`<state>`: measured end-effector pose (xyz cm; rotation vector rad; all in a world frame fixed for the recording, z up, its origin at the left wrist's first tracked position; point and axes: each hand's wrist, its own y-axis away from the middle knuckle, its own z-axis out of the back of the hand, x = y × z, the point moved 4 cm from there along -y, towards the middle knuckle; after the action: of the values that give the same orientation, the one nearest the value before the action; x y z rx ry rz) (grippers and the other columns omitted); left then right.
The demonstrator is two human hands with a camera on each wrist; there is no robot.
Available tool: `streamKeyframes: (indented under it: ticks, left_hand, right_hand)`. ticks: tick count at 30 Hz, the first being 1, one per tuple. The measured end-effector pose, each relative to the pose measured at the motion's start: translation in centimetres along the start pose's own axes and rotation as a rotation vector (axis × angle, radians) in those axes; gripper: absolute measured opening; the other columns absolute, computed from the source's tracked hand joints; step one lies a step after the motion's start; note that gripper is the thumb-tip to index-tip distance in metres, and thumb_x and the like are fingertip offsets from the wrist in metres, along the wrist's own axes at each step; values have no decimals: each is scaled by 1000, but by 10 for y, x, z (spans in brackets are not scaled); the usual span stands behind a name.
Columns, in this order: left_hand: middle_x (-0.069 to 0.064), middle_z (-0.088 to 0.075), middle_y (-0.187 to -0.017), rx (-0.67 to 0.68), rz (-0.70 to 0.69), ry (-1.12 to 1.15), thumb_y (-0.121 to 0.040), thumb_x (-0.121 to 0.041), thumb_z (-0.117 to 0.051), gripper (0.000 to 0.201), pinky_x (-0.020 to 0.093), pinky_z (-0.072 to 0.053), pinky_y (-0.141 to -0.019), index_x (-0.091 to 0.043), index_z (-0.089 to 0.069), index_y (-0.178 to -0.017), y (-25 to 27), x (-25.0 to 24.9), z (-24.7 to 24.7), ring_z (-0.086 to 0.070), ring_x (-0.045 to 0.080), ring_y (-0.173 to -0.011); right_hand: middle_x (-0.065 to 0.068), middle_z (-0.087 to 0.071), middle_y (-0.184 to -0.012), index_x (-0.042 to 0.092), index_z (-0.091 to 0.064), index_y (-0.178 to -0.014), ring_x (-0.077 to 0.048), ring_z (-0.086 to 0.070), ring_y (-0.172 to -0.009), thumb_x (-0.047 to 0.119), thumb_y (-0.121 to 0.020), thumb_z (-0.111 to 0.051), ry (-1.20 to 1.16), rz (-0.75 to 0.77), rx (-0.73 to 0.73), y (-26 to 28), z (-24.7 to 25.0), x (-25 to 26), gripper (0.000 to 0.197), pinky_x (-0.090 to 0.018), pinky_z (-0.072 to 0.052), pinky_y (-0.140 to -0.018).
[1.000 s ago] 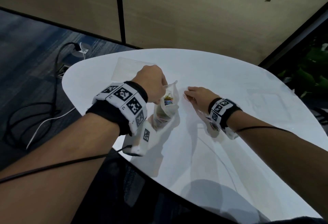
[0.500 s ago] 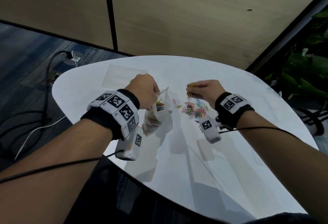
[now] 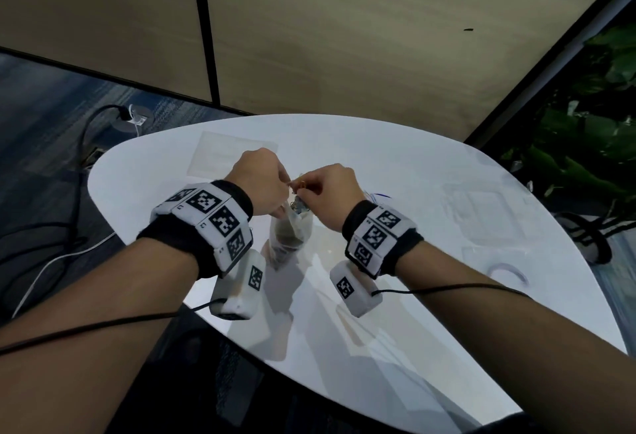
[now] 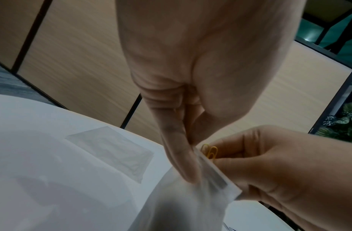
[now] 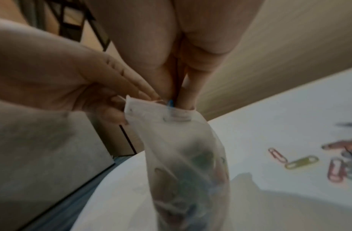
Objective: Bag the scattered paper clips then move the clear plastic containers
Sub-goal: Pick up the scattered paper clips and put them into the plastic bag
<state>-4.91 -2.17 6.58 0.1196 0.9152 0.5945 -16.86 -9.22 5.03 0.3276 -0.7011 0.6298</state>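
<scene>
A small clear zip bag (image 3: 290,234) (image 5: 183,156) (image 4: 191,203) with several coloured paper clips inside hangs above the white table (image 3: 395,165). My left hand (image 3: 261,182) (image 4: 181,156) pinches its top edge and holds the mouth open. My right hand (image 3: 327,192) (image 5: 177,93) is at the bag's mouth, pinching a few paper clips (image 4: 210,152) (image 5: 170,103), yellow and blue ones showing. More loose clips (image 5: 319,161) lie scattered on the table to the right of the bag. In the head view my right hand hides them.
A flat clear plastic container (image 3: 234,155) (image 4: 116,148) lies at the table's far left. Two more clear containers (image 3: 488,213) (image 3: 495,258) sit at the right side. Cables (image 3: 51,254) run over the floor on the left; a plant (image 3: 592,144) stands at the right.
My right hand lifted clips off the pile on the table and carried them left to the bag's mouth. The left hand kept the bag up.
</scene>
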Motion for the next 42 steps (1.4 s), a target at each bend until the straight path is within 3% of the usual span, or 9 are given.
streamKeyframes:
  ticks: [4, 8, 14, 19, 23, 26, 29, 37, 42]
  left_hand:
    - [14, -77, -76, -12, -18, -5, -91, 4, -54, 23, 40, -65, -77, -6, -74, -98, 2, -2, 1, -77, 23, -65]
    - [14, -76, -79, -4, -40, -20, -93, 3, -53, 25, 39, -65, -77, -5, -74, -103, 4, -5, 1, -77, 22, -64]
    - [13, -77, -78, 20, -39, -51, -89, 6, -54, 30, 38, -64, -80, -7, -73, -109, 5, -5, -3, -77, 19, -64]
    - [15, -77, -78, 3, -23, -32, -89, 5, -51, 28, 40, -64, -78, -6, -75, -101, 3, -2, 2, -77, 23, -64]
    - [11, -74, -72, -1, -8, -26, -93, 2, -55, 23, 41, -65, -76, -7, -74, -99, 2, 3, 7, -76, 23, -62]
    - [10, -73, -73, 5, 5, -32, -93, 2, -56, 21, 41, -65, -75, -6, -74, -101, 2, 6, 8, -76, 22, -62]
    - [10, -73, -74, 6, 2, -53, -93, 1, -56, 21, 40, -65, -75, -7, -73, -102, 2, 7, 9, -76, 22, -62]
    - [11, -72, -75, 43, 6, -104, -92, 2, -57, 20, 42, -65, -74, -5, -73, -102, 3, 3, 7, -77, 28, -66]
    - [16, -73, -72, 38, 19, -95, -94, 2, -51, 25, 40, -65, -70, -3, -70, -109, 2, 3, 6, -76, 26, -64]
  right_hand:
    - [-4, -73, -79, 18, -78, -98, -16, -57, -72, 16, -84, -64, 199, 82, 17, 1, -6, 7, 19, -23, -45, -70]
    - [-10, -73, -90, 16, -76, -101, -27, -62, -86, 8, -89, -52, 294, 89, 56, 3, -10, 9, 28, -35, -54, -80]
    - [-10, -67, -85, 18, -74, -87, -26, -60, -76, 19, -88, -53, 506, 117, 148, 4, -13, 15, 21, -27, -40, -63]
    - [-7, -74, -95, 13, -73, -105, -21, -68, -87, 16, -87, -57, 358, 207, 279, 4, -3, 22, 24, -29, -54, -82]
    - [-12, -75, -88, 5, -73, -102, -20, -71, -75, 4, -90, -61, -244, 11, 100, -24, 37, -15, 18, -30, -60, -76]
    - [-10, -68, -122, 11, -68, -121, -24, -64, -112, 25, -97, -52, 112, -231, -61, -43, 54, -83, 31, -32, -47, -103]
    - [-13, -38, -153, 8, -39, -146, -29, -38, -139, 41, -103, -32, 410, -442, 152, -41, 34, -153, 54, -35, -29, -113]
    - [-13, 2, -163, 15, -10, -156, -27, 1, -151, 47, -102, -25, 432, -121, 361, -36, -29, -135, 64, -41, -7, -122]
    - [-12, -12, -161, 16, -20, -152, -26, -20, -146, 45, -99, -32, 834, 240, 417, -12, -41, -125, 61, -47, -26, -116]
